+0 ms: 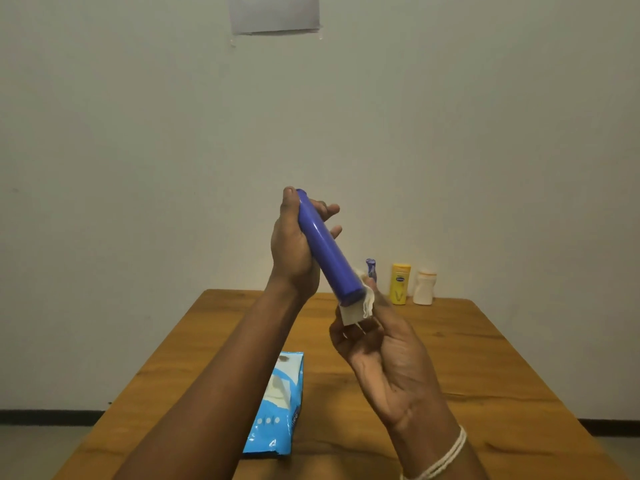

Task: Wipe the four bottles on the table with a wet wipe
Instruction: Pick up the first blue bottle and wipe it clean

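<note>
My left hand (pixel 294 247) grips the upper part of a long blue bottle (pixel 327 247), held tilted in the air above the wooden table (pixel 467 358). My right hand (pixel 377 348) holds a white wet wipe (pixel 358 311) against the bottle's lower end. At the table's far edge stand a small purple bottle (pixel 371 268), partly hidden behind the wipe, a yellow bottle (pixel 400 284) and a white bottle (pixel 424 287).
A blue and white wet wipe packet (pixel 277 407) lies on the table under my left forearm. A plain wall rises right behind the table, with a paper sheet (pixel 275 13) stuck high up. Floor shows on both sides.
</note>
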Motion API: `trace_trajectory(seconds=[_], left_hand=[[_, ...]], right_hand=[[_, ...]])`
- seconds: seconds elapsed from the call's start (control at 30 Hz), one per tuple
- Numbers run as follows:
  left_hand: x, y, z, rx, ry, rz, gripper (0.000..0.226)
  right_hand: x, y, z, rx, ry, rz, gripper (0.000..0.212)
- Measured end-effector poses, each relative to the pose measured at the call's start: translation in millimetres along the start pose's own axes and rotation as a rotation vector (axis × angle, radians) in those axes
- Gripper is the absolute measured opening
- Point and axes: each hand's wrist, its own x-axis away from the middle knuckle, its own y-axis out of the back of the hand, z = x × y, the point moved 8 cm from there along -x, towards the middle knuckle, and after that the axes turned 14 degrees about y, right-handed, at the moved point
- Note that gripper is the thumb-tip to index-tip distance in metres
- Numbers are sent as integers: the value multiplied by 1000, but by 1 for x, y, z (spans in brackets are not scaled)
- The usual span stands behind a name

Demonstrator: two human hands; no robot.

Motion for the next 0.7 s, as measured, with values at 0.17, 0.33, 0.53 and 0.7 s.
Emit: trace_trajectory(seconds=[0.17, 0.33, 0.53, 0.7], left_hand=[[6, 6, 11, -8, 17, -207, 44], [13, -7, 42, 192, 310, -215, 52], [18, -10, 52, 293, 453, -203, 25], [23, -18, 44, 308, 539, -19, 39]], right_hand=[[12, 2, 31, 293, 551, -81, 11], [25, -4, 59, 761, 1166, -8, 18], [29, -2, 71, 1054, 1446, 70, 18], [25, -1, 88, 1254, 1530, 114, 23]])
